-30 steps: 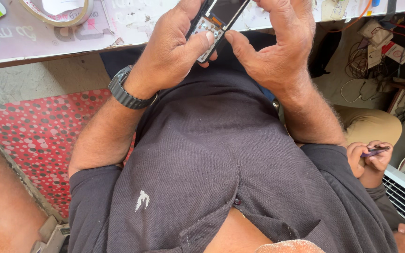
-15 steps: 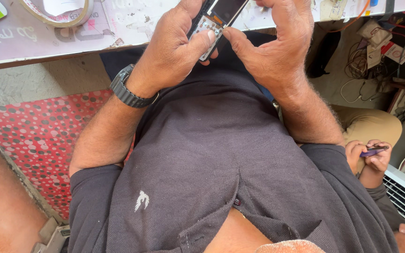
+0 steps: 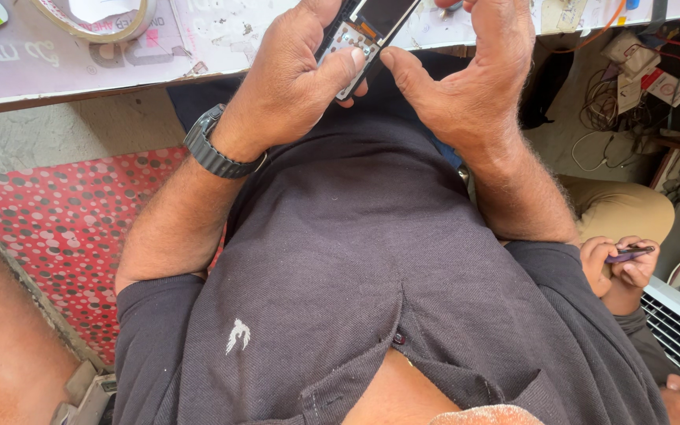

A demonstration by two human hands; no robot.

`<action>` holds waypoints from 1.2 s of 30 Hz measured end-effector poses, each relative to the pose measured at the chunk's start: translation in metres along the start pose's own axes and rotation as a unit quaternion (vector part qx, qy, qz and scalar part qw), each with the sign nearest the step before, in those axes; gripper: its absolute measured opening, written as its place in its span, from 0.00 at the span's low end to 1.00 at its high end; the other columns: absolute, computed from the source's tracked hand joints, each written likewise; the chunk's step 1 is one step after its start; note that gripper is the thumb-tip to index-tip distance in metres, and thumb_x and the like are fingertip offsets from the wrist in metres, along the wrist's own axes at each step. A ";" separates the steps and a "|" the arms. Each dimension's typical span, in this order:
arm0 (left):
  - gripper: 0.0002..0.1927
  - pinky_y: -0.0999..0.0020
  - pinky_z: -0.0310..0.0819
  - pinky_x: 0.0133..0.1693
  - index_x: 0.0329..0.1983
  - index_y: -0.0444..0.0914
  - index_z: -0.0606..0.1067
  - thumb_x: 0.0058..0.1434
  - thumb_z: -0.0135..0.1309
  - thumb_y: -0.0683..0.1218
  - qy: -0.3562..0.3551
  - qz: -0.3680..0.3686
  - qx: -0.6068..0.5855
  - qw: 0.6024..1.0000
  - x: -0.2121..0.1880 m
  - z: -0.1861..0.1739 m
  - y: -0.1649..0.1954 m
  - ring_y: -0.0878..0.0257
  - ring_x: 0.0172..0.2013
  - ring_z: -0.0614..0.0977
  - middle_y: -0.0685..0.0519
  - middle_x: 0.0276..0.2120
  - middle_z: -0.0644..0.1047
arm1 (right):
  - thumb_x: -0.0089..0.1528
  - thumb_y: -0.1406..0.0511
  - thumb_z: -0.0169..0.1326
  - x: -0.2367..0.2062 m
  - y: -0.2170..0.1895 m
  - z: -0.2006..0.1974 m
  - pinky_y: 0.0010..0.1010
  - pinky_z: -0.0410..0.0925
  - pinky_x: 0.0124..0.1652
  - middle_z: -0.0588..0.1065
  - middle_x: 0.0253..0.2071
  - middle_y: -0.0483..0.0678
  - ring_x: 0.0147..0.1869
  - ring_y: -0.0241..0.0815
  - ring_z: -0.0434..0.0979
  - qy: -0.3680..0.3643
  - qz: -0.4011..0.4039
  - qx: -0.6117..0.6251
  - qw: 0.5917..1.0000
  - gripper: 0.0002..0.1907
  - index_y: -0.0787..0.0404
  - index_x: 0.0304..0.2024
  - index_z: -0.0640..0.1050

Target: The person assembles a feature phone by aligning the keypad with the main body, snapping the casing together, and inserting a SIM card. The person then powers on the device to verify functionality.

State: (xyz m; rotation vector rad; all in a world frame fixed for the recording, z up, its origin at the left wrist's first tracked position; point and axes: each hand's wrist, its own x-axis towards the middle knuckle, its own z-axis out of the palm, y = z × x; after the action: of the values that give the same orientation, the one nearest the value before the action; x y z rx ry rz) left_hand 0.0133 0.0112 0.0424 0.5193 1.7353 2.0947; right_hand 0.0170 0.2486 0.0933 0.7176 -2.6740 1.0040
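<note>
the opened phone (image 3: 365,33) sits right at the top of the view, held just above the near edge of the workbench (image 3: 80,75) and out over the wearer's dark shirt (image 3: 340,260). the left hand (image 3: 293,86) is curled round it from the left, fingers wrapped behind the body and the thumb pressed flat on the pale metal plate at its lower end, so that hand is closed on the phone. the right hand (image 3: 466,86) comes in from the other side, half open, thumb stretched across so its tip sits right beside the phone's lower corner, nearly meeting the left thumb; whether the upper fingers pinch anything i can't tell, they run out of the top of the frame. to my eye the work is on that lower end, and doing it well means the left hand stays the clamp while the right thumb does the fine pushing, light pressure, no twisting of the thin frame. the phone's long axis runs on a slant, lower end toward the wearer's chest and to the left, upper end tipped away and right, over the workbench, its open face turned up to the camera. left of the phone on the workbench lies a roll of tape (image 3: 92,20). well to the right and below, another person's hands (image 3: 619,267) hold a small dark thing of their own.
</note>
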 end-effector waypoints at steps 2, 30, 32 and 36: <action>0.17 0.74 0.84 0.38 0.67 0.30 0.69 0.78 0.47 0.39 0.001 0.006 -0.007 1.000 0.000 0.000 0.000 0.68 0.37 0.84 0.51 0.43 0.79 | 0.60 0.68 0.75 0.000 0.001 0.001 0.37 0.66 0.49 0.70 0.45 0.50 0.50 0.45 0.71 0.002 -0.001 -0.002 1.000 0.24 0.62 0.48 0.71; 0.08 0.76 0.82 0.35 0.57 0.31 0.71 0.80 0.47 0.40 -0.005 0.022 -0.007 1.000 0.000 -0.001 -0.010 0.69 0.33 0.84 0.51 0.36 0.80 | 0.62 0.64 0.76 -0.010 0.010 0.010 0.39 0.66 0.48 0.70 0.46 0.50 0.51 0.47 0.72 0.014 0.003 -0.016 1.000 0.25 0.64 0.49 0.73; 0.10 0.76 0.82 0.35 0.59 0.31 0.72 0.80 0.47 0.40 -0.005 0.021 -0.001 1.000 0.000 -0.001 -0.011 0.69 0.33 0.84 0.51 0.36 0.80 | 0.61 0.64 0.75 -0.010 0.010 0.010 0.39 0.66 0.47 0.70 0.46 0.50 0.51 0.46 0.72 0.015 0.005 -0.016 1.000 0.25 0.64 0.49 0.73; 0.10 0.76 0.81 0.34 0.59 0.31 0.71 0.80 0.47 0.41 -0.005 0.025 -0.003 1.000 0.000 -0.001 -0.011 0.69 0.32 0.84 0.51 0.37 0.80 | 0.61 0.64 0.76 -0.009 0.009 0.010 0.40 0.67 0.49 0.70 0.45 0.50 0.50 0.46 0.72 0.013 0.021 -0.007 1.000 0.24 0.63 0.48 0.73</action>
State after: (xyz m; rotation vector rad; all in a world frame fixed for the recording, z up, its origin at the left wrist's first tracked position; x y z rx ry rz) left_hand 0.0132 0.0120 0.0312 0.5761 1.7285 2.1271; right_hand 0.0204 0.2509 0.0773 0.6436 -2.6811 0.9957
